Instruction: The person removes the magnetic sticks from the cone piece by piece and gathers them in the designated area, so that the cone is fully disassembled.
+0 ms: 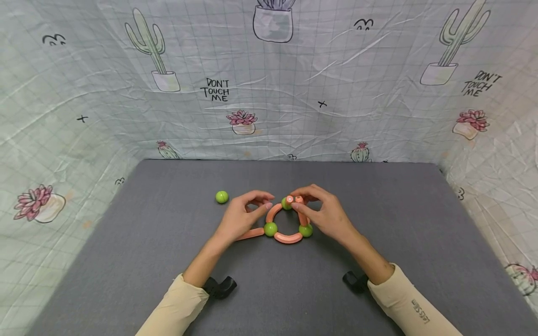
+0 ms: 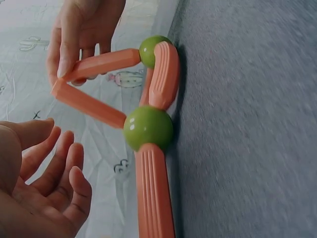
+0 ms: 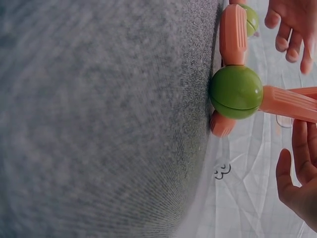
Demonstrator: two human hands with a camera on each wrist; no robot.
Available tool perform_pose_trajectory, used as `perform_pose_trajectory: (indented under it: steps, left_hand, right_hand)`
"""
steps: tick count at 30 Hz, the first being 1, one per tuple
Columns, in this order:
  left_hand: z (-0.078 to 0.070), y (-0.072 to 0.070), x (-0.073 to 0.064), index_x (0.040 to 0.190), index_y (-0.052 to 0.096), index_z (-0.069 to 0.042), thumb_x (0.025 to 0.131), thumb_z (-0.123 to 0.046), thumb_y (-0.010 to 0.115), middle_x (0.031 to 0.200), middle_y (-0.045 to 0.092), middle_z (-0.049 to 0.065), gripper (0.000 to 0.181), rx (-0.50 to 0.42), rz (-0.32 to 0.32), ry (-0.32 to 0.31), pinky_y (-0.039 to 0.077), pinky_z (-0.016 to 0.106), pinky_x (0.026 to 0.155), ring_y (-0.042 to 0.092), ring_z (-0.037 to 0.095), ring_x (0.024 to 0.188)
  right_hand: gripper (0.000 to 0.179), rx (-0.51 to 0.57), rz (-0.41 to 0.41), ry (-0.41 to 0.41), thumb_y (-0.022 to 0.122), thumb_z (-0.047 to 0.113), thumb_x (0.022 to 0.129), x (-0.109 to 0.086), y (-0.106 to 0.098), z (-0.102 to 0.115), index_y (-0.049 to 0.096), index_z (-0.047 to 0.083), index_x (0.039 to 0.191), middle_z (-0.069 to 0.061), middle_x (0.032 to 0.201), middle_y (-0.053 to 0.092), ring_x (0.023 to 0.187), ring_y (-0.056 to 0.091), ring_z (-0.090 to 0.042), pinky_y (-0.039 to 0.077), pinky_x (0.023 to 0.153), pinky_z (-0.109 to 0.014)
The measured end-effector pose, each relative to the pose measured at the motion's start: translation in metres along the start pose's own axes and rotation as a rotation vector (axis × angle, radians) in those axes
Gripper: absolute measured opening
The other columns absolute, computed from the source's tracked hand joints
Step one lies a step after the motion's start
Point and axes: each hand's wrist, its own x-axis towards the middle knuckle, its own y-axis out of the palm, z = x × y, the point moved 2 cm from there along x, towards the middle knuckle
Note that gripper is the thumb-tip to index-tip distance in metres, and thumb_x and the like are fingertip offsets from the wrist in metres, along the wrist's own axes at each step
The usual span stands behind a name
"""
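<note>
Green balls and orange rods form a ring on the grey table. In the head view the ring has a left ball [image 1: 271, 228], a right ball [image 1: 306, 230] and a back ball [image 1: 287, 203], joined by curved rods [image 1: 288, 238]. My right hand [image 1: 328, 215] pinches the upper end of an orange rod [image 2: 101, 64] that rises from the right ball. Close beside its top, a second raised rod [image 2: 89, 105] leans; its lower joint cannot be told. My left hand [image 1: 238, 215], fingers loosely bent and holding nothing, hovers left of the ring. A straight rod [image 1: 252, 234] extends from the left ball beneath it.
A loose green ball [image 1: 222, 197] lies on the table [image 1: 168, 261] behind and left of the left hand. Patterned cloth [image 1: 286, 93] hangs behind and at both sides. Black straps [image 1: 222, 287] sit at the wrists.
</note>
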Motion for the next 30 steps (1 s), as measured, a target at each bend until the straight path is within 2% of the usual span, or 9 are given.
perform_pose_trajectory:
  steps: [10,14,18,25,30]
  left_hand:
    - [-0.010,0.017,0.013,0.127,0.074,-0.015,0.101,-0.025,0.071,0.110,0.075,0.006,0.028,-0.078,-0.021,0.032,0.055,0.032,0.084,0.069,0.020,0.102]
    - [-0.013,0.023,0.015,0.124,0.075,-0.017,0.100,-0.026,0.072,0.107,0.074,0.006,0.026,-0.095,-0.020,0.041,0.056,0.027,0.073,0.069,0.020,0.098]
    - [-0.016,0.028,0.017,0.120,0.077,-0.023,0.098,-0.032,0.074,0.103,0.074,0.004,0.024,-0.094,-0.032,0.037,0.054,0.027,0.068,0.068,0.018,0.095]
    - [-0.015,0.034,0.018,0.114,0.079,-0.023,0.097,-0.032,0.076,0.099,0.074,0.002,0.020,-0.108,-0.063,0.023,0.057,0.030,0.081,0.068,0.015,0.092]
    - [-0.014,0.035,0.016,0.112,0.079,-0.026,0.098,-0.035,0.074,0.097,0.074,-0.002,0.017,-0.093,-0.053,0.014,0.057,0.032,0.081,0.068,0.013,0.092]
  right_hand:
    - [0.026,0.017,0.003,0.015,0.077,0.023,0.096,-0.002,-0.002,0.001,0.074,0.023,0.122,0.001,0.112,0.072,0.104,0.067,-0.020,0.053,0.095,-0.058]
    - [0.025,0.019,0.001,0.011,0.076,0.023,0.097,-0.002,-0.003,0.001,0.074,0.022,0.122,-0.001,0.111,0.071,0.101,0.066,-0.019,0.055,0.093,-0.055]
    - [0.025,0.015,-0.003,-0.004,0.076,0.021,0.097,-0.002,-0.003,0.000,0.074,0.021,0.121,-0.001,0.110,0.071,0.100,0.067,-0.018,0.056,0.092,-0.053]
    - [0.027,0.001,-0.009,-0.009,0.077,0.018,0.096,-0.003,-0.005,0.000,0.074,0.015,0.122,-0.001,0.105,0.071,0.098,0.067,-0.017,0.056,0.092,-0.054]
    - [0.026,-0.005,-0.018,-0.011,0.077,0.014,0.095,-0.005,-0.007,-0.001,0.074,0.017,0.121,-0.001,0.103,0.070,0.096,0.067,-0.016,0.057,0.091,-0.051]
